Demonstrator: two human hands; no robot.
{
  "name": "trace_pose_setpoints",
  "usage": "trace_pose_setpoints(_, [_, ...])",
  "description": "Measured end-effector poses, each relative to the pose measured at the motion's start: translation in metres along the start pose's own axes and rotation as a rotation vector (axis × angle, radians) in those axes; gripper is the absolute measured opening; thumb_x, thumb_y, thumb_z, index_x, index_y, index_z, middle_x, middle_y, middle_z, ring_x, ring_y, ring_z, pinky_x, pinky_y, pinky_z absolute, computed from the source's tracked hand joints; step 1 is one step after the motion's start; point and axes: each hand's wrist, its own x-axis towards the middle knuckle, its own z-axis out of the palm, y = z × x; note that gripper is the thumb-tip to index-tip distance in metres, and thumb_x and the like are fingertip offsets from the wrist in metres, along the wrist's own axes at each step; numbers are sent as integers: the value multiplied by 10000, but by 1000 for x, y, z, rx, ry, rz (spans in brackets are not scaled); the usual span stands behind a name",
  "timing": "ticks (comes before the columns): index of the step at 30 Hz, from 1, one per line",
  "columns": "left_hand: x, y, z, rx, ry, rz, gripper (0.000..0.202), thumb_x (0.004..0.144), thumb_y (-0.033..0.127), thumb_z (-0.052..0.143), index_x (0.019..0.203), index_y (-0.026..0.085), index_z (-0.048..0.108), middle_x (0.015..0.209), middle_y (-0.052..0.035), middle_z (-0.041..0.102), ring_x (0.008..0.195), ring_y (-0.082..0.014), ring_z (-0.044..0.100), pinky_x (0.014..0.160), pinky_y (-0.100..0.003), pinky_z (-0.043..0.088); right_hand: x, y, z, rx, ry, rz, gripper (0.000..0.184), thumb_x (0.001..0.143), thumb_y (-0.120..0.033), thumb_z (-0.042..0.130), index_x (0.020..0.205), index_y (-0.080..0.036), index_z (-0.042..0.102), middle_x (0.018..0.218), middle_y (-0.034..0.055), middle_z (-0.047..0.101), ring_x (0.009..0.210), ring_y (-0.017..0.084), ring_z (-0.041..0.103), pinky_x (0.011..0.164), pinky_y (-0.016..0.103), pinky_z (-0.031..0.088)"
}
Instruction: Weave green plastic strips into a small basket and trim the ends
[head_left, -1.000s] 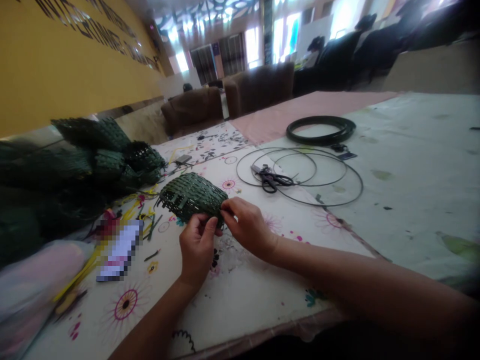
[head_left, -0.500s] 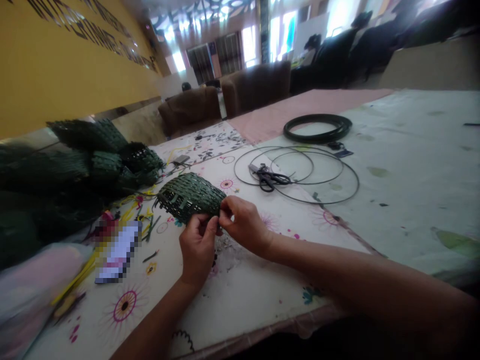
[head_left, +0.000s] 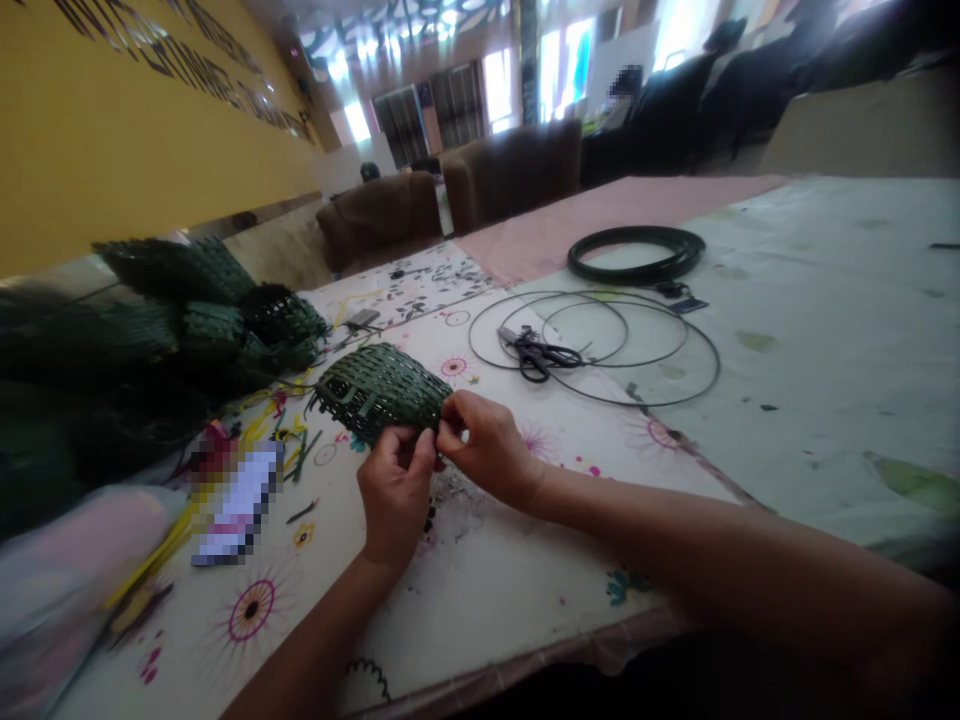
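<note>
A small dark green woven basket (head_left: 386, 385) lies tilted on its side over the flowered tablecloth, its mesh partly open at the left. My left hand (head_left: 397, 490) grips its near edge, thumb pressed against the fingers. At the basket's right end, my right hand (head_left: 484, 445) pinches the rim between thumb and forefinger. The fingertips of both hands almost meet there. Whatever fine strand they may hold is too small to make out. Black-handled scissors (head_left: 538, 358) rest on the table beyond my right hand.
Loops of thin wire (head_left: 675, 400) spread around the scissors, with a thick dark coil (head_left: 637, 255) behind. More green woven baskets (head_left: 180, 310) are piled at the left. Yellow strips (head_left: 161, 545) and scraps lie near a blurred pale item (head_left: 244, 500). Brown chairs (head_left: 514, 175) stand beyond the table.
</note>
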Motion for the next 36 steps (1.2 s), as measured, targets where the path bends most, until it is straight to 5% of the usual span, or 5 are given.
trace_pose_setpoints(8, [2, 1, 0, 19, 24, -6, 294, 845, 449, 649, 872, 157, 633, 650, 7, 628, 577, -123, 581, 570, -218, 460, -2, -4, 1, -14, 0, -17, 77, 783, -131, 521, 753, -202, 515, 682, 9, 581, 618, 144, 510, 611, 259, 382])
trace_pose_setpoints(15, [3, 5, -3, 122, 43, 61, 299, 828, 415, 644, 676, 162, 594, 584, 8, 572, 551, -112, 524, 546, -210, 423, -4, -5, 1, -27, -12, -45, 72, 802, -136, 513, 768, -198, 531, 704, 21, 602, 626, 150, 515, 611, 265, 384])
trace_pose_setpoints(24, [5, 13, -1, 36, 66, -46, 276, 772, 394, 663, 652, 171, 554, 485, 39, 521, 439, -91, 454, 439, -196, 362, -3, -8, 0, -27, -45, -23, 88, 798, -131, 522, 748, -203, 509, 677, -3, 577, 594, 128, 480, 594, 250, 366])
trace_pose_setpoints(36, [3, 2, 4, 78, 63, 2, 275, 800, 406, 661, 679, 168, 595, 543, 22, 560, 512, -111, 503, 515, -210, 404, -2, -10, -5, -125, -113, 12, 107, 848, -112, 515, 793, -187, 567, 757, 51, 650, 670, 169, 559, 635, 278, 394])
